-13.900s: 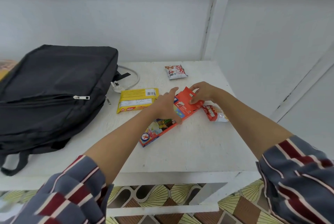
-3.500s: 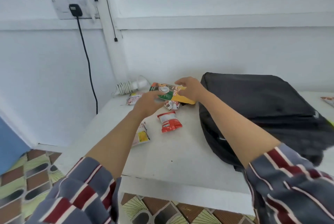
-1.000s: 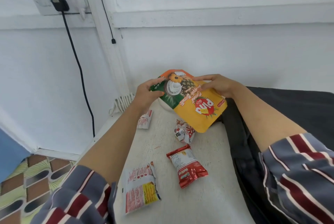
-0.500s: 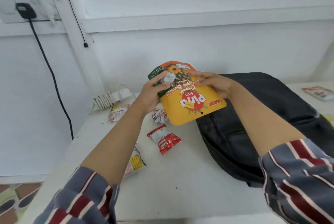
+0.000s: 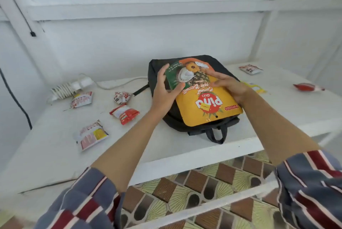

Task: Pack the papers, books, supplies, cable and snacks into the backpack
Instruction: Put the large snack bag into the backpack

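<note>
A large yellow and green biscuit pouch [image 5: 207,103] is held flat over the black backpack [image 5: 199,127], which lies on the white table [image 5: 166,147]. My left hand [image 5: 164,90] grips the pouch's left edge, thumb on its face. My right hand [image 5: 229,86] holds the pouch's right side, fingers spread over the top. Several small snack packets lie left of the backpack: a red one [image 5: 124,114], a crumpled one [image 5: 122,97], a white and red one [image 5: 81,99] and a flat one [image 5: 90,135].
A white coiled cable with a plug [image 5: 68,88] lies at the back left by the wall. More snack packets lie to the right: one at the back [image 5: 250,69], a red one [image 5: 308,87], and a yellow pack [image 5: 256,88] behind my right wrist. The table's front edge is close.
Both hands have carried the pouch to the right and lowered it over the backpack. The camera has swung right, so the whole backpack and the right-hand packets are now in view.
</note>
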